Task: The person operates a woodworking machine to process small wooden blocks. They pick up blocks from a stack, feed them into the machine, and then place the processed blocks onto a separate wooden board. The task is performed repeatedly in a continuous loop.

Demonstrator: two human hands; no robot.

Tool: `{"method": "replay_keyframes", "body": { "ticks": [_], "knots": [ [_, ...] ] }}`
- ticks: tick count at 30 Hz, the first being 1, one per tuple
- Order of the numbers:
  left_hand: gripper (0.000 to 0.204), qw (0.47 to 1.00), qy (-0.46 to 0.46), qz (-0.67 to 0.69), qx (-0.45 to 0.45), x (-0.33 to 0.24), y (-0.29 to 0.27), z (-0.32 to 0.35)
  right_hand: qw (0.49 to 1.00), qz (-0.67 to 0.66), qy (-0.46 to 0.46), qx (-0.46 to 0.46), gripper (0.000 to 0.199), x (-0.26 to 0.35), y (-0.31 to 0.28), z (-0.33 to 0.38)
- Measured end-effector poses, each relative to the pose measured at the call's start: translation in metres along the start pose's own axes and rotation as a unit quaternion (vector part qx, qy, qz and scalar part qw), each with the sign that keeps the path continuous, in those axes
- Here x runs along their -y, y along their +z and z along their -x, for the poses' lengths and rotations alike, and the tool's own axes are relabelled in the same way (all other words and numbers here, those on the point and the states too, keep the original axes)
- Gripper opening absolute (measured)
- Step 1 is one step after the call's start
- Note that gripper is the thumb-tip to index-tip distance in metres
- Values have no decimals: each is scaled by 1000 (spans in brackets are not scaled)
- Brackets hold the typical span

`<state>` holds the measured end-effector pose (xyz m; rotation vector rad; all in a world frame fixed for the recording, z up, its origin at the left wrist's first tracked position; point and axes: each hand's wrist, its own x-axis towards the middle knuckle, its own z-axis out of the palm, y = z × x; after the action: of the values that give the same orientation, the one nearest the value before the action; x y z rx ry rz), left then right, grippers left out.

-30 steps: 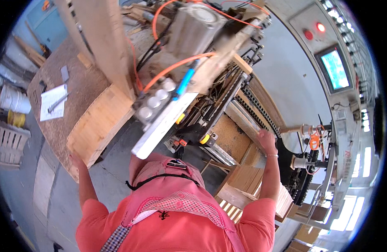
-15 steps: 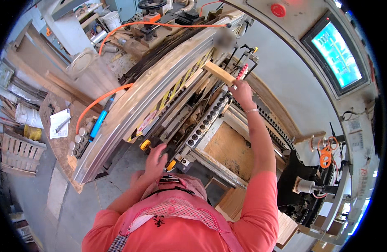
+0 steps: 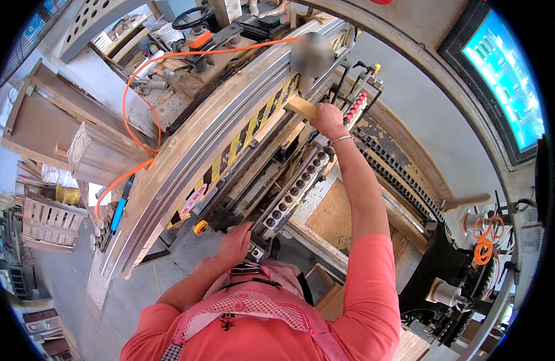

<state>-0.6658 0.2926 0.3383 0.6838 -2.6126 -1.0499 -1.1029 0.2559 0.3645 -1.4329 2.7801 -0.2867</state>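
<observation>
My right hand (image 3: 329, 121) reaches forward over the machine, closed on the near end of a wooden strip (image 3: 301, 107). The strip's other end points at the black-and-yellow striped edge of the long beam. My left hand (image 3: 236, 244) is low at the machine's near end, its fingers curled at the end of a rail. What lies under those fingers is hidden. A yellow knob (image 3: 200, 227) sits just left of it, and a row of round black pads (image 3: 293, 191) runs along the bar between my hands.
The long wood-and-metal beam (image 3: 193, 129) crosses at left, with an orange hose (image 3: 187, 52) and a blue pen-like tool (image 3: 121, 204). Red-tipped fittings (image 3: 355, 107) stand beyond my right hand. A lit screen (image 3: 507, 75) hangs at upper right. A blurred round shape (image 3: 312, 55) covers the beam's far end.
My right hand and the wooden strip have shifted left, nearer the beam. My left hand has moved onto the rail's end, covering a yellow knob. The view has turned somewhat.
</observation>
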Motion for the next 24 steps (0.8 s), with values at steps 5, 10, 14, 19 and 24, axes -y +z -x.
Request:
{"method": "replay_keyframes", "body": {
  "ticks": [5, 10, 14, 19, 24],
  "knots": [
    [28, 1000, 9, -6, 0, 3, 2, 0, 1000, -10, 0, 19, 33, 0, -3, -2],
    [28, 1000, 2, 9, 5, 0, 0, -1, 999, -4, 7, 46, 33, 1, 5, -4],
    [28, 1000, 5, 10, -1, 5, 2, -1, 998, 25, 5, 49, 29, 15, -2, 5],
    [28, 1000, -7, 20, 8, 5, 2, -1, 998, -2, 33, 61, 34, 12, -6, 1],
    [27, 1000, 13, 18, -5, 7, 3, -2, 997, -12, 66, 35, 37, 18, -1, 2]
  ]
}}
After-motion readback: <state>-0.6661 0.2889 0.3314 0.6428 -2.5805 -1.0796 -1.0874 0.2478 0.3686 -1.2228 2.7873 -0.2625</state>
